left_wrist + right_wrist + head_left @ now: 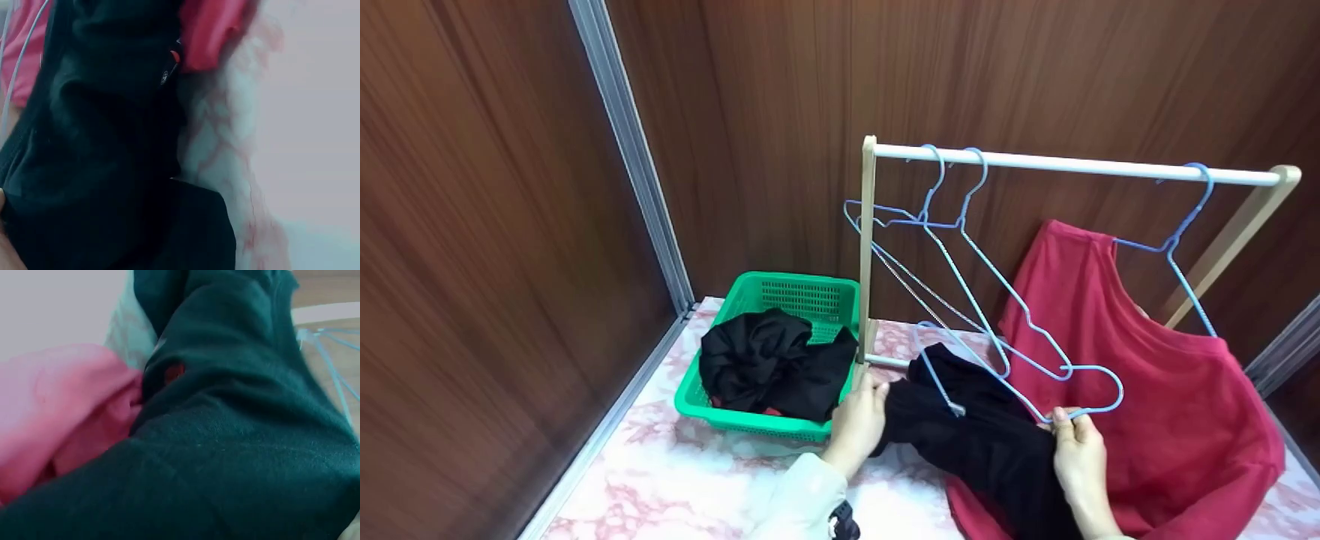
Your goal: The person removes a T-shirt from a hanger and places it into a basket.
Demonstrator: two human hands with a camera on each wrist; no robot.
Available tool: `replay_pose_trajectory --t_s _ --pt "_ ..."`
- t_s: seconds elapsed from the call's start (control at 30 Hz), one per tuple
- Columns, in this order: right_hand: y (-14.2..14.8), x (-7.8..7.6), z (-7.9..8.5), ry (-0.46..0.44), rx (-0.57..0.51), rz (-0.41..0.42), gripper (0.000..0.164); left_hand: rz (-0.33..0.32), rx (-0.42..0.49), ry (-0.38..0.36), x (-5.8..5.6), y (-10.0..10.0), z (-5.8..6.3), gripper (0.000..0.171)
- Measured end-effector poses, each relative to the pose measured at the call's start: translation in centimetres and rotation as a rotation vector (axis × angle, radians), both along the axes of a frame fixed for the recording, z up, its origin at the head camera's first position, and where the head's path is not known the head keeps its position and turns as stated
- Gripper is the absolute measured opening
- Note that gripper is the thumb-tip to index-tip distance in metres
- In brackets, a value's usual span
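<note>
A black garment stretches between the two hands, a small red-and-white mark showing on it in the left wrist view. Its left end is gripped by my left hand, just beside the green basket. My right hand pinches a blue wire hanger close to its hook, by the garment's right edge. One end of that hanger lies over the black cloth. The right wrist view shows the cloth filling most of the picture, and only a sliver of the hand at the corner.
A green basket at left holds crumpled black cloth with bits of red. Behind stands a clothes rack with a white rail. Two bare hangers and a red top on another hanger hang there. Wooden panels enclose the table.
</note>
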State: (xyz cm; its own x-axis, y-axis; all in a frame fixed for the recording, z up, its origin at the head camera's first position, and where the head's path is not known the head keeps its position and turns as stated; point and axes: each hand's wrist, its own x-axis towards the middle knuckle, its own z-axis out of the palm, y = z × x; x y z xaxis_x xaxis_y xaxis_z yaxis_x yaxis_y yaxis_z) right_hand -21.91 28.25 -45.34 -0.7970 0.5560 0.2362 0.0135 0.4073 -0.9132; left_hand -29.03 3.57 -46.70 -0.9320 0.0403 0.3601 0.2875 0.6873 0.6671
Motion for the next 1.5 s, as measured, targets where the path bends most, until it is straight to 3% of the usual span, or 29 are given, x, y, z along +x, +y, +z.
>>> replay_pose_trajectory --t_s 0.1,0.23,0.33,0.5,0.67,0.77,0.93,1.13,1.27,1.37,1.5 --pt "-1.2 -0.4 -0.1 0.111 -0.085 0.0 0.023 -0.029 0.036 0.044 0.7 1.0 0.1 0.012" --pt "-2.8 -0.8 0.0 0.223 -0.15 -0.026 0.024 -0.085 0.231 0.029 1.6 2.4 0.5 0.011" --pt "-3.6 -1.3 0.1 0.283 -0.22 -0.047 0.022 -0.162 0.379 -0.029 2.5 3.4 0.9 0.012" --pt "-4.5 -1.9 0.2 0.297 -0.322 -0.091 0.02 -0.26 0.472 -0.168 4.2 4.8 1.1 0.017" --pt "-5.3 -1.9 -0.2 0.305 -0.41 -0.105 0.022 -0.423 0.547 -0.32 5.5 6.0 0.4 0.027" --pt "-5.7 -1.8 -0.4 0.303 -0.459 -0.099 0.023 -0.477 0.528 -0.372 6.1 6.5 -0.2 0.032" --pt "-6.0 -1.6 -0.5 0.324 -0.526 -0.082 0.025 -0.529 0.469 -0.372 6.6 6.8 -1.2 0.047" --pt "-6.0 -1.4 -0.5 0.377 -0.612 -0.072 0.025 -0.505 0.388 -0.271 6.9 7.0 -2.2 0.032" --pt "-6.2 -1.3 -0.5 0.385 -0.644 -0.078 0.023 -0.514 0.296 -0.247 7.4 7.3 -2.6 0.02" --pt "-6.5 -1.3 -0.4 0.44 -0.716 -0.061 0.022 -0.505 0.186 -0.176 7.5 7.5 -2.7 0.022" --pt "-7.0 -1.5 -0.2 0.563 -0.855 -0.03 0.024 -0.436 -0.059 0.028 7.6 7.7 -3.0 0.034"
